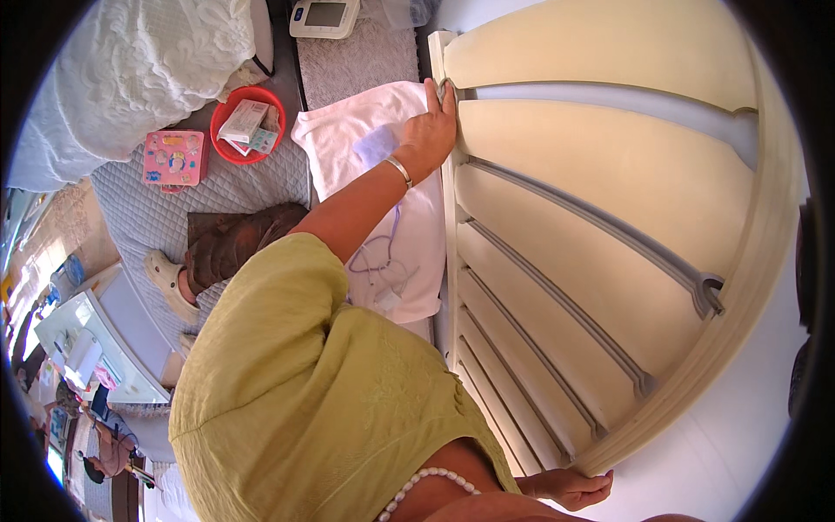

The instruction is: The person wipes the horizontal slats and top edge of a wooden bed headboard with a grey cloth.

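Observation:
My left hand (430, 130), with a bangle at the wrist, reaches to the edge of a cream slatted panel (587, 143). Its fingertips touch the frame near the corner, beside a small grey piece; whether they grip is unclear. At the panel's lower end, my right hand (577, 489) has curled fingers, with nothing seen in it; the inside of its grip is hidden. Beneath my left forearm lies a pale pink cloth (417, 261). On the cloth are a lilac fabric item (376, 145), a purple cord (372, 266) and clear tubing (391, 287).
A red basket (282, 124) holds boxes and a blister pack. Beside it are a pink box (175, 158) and white lacy bedding (143, 65). A blood pressure monitor (324, 18) stands above. Beyond the quilted grey cover (261, 183) are a table (124, 382) and a person (114, 450).

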